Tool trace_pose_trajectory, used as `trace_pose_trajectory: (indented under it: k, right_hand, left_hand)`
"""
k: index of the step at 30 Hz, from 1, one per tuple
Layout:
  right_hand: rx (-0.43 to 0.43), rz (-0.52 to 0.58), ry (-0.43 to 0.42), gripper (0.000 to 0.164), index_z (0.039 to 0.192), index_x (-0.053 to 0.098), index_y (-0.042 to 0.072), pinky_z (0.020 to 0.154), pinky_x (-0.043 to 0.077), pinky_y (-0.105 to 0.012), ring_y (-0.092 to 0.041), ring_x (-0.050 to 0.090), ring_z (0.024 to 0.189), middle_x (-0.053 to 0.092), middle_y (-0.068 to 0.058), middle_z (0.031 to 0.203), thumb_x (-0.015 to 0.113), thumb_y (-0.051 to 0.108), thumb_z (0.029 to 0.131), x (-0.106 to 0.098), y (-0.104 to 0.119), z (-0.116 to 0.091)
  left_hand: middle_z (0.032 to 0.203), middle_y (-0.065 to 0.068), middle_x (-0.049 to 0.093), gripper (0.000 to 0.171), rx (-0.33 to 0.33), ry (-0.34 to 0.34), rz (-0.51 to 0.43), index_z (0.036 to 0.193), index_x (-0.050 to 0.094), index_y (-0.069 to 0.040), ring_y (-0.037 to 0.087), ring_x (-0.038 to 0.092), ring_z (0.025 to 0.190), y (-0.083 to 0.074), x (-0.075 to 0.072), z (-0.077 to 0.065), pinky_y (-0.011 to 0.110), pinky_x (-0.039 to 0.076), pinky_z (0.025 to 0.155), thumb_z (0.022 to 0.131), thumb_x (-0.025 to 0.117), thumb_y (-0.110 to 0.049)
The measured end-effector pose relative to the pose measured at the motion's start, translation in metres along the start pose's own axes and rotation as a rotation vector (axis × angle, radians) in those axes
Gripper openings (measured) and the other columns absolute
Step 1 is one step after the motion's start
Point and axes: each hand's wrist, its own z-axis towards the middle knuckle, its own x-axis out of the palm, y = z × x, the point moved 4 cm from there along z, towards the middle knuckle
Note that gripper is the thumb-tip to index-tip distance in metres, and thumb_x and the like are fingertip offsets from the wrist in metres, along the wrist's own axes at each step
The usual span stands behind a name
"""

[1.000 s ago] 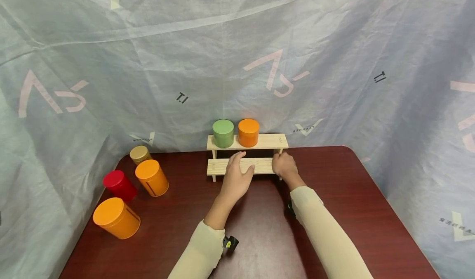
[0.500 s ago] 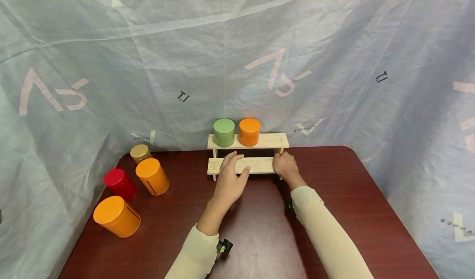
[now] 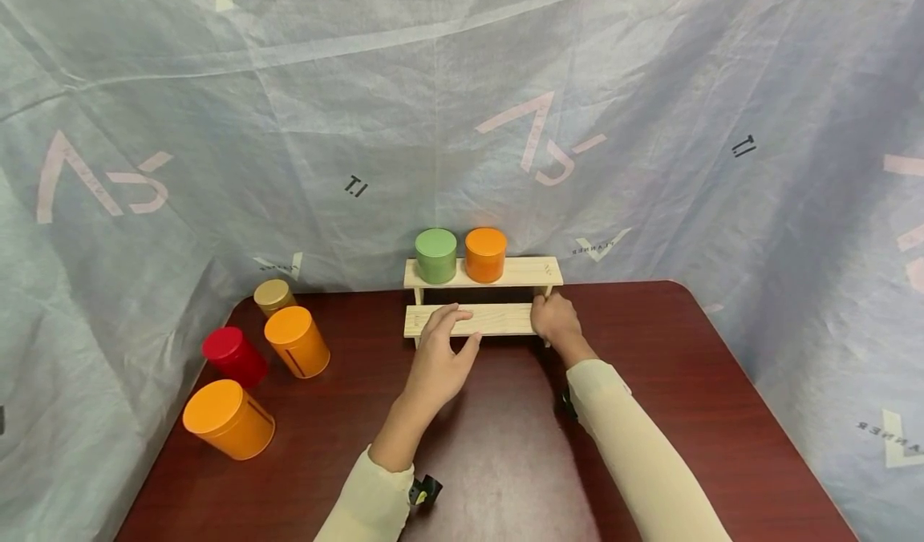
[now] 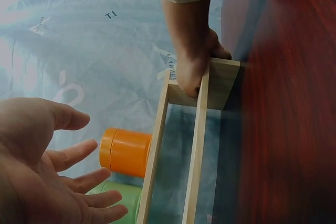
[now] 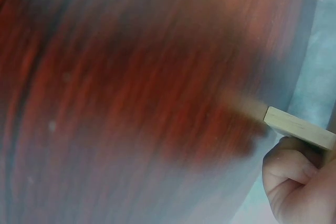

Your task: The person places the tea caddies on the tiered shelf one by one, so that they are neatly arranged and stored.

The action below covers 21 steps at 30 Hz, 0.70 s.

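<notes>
A two-tier wooden shelf (image 3: pixel 505 319) stands at the back of the table. My right hand (image 3: pixel 556 318) grips its right end by the lower tier; the right wrist view shows the curled fingers (image 5: pixel 289 174) against the wood. On the upper tier stand a green canister (image 3: pixel 436 256) and, to its right, an orange canister (image 3: pixel 486 255). My left hand (image 3: pixel 438 363) is held in front of the lower tier's left part, fingers spread and holding nothing. In the left wrist view this open left hand (image 4: pixel 47 166) appears beside the two canisters, apart from the shelf boards.
At the table's left side stand a gold-lidded canister (image 3: pixel 273 297), a red canister (image 3: pixel 234 357), an orange canister (image 3: pixel 297 342) and a larger orange canister (image 3: pixel 228 419). A grey cloth (image 3: pixel 390 125) hangs behind the dark red table (image 3: pixel 664 366).
My left hand has moved left and slightly toward me, away from the middle of the lower tier. The right hand keeps its grip on the shelf's right end. The canisters have stayed put.
</notes>
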Motion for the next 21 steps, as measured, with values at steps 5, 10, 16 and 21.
trace_pose_trajectory:
  k: [5,10,16,21]
  right_hand:
    - [-0.002,0.002,0.005,0.060,0.118,0.059,-0.003,0.082,0.062,-0.054,-0.038,0.068,0.071,0.068,-0.026,0.093,0.020,0.041,0.106,0.000,0.001,0.002]
    - [-0.001,0.000,0.002,0.061,0.119,0.060,-0.004,0.082,0.062,-0.053,-0.040,0.070,0.078,0.069,-0.028,0.100,0.020,0.041,0.107,-0.001,0.000,0.003]
    - [-0.008,-0.001,0.015,0.061,0.118,0.060,-0.004,0.081,0.062,-0.053,-0.037,0.069,0.072,0.068,-0.028,0.098,0.020,0.041,0.107,-0.001,0.000,0.002]
    - [-0.005,0.005,0.016,0.059,0.116,0.060,-0.003,0.078,0.062,-0.051,-0.034,0.066,0.063,0.068,-0.025,0.092,0.021,0.041,0.107,0.000,-0.001,0.000]
  left_hand:
    - [0.160,0.016,0.048,0.040,-0.001,0.001,0.018,0.140,0.064,-0.012,0.035,0.046,0.151,0.002,-0.004,-0.006,0.056,0.042,0.122,0.103,0.069,-0.025]
    - [0.163,0.012,0.046,0.041,-0.006,0.036,0.021,0.141,0.063,-0.013,0.034,0.044,0.153,-0.001,-0.006,-0.013,0.057,0.043,0.121,0.103,0.068,-0.027]
    - [0.163,0.009,0.046,0.041,0.006,0.040,0.034,0.142,0.063,-0.014,0.033,0.044,0.153,-0.004,-0.010,-0.021,0.056,0.042,0.121,0.103,0.068,-0.026]
    - [0.165,0.009,0.044,0.049,-0.005,0.036,0.051,0.149,0.058,-0.014,0.033,0.042,0.154,-0.003,-0.015,-0.026,0.057,0.041,0.122,0.103,0.069,-0.027]
